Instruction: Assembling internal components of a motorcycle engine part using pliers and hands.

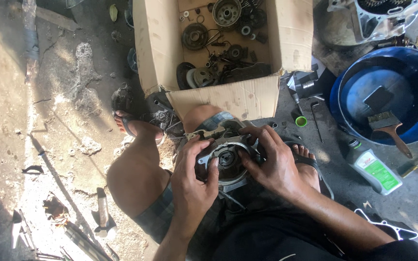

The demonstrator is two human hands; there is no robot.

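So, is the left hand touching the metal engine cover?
Touching. The head view shows the left hand with its fingers wrapped over the rim of the engine cover; the right hand grips the opposite side.

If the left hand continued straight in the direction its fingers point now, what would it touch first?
The left hand points up and slightly right, over the round metal engine part it holds. Beyond that, probably the near flap of the cardboard box, though depth is unclear.
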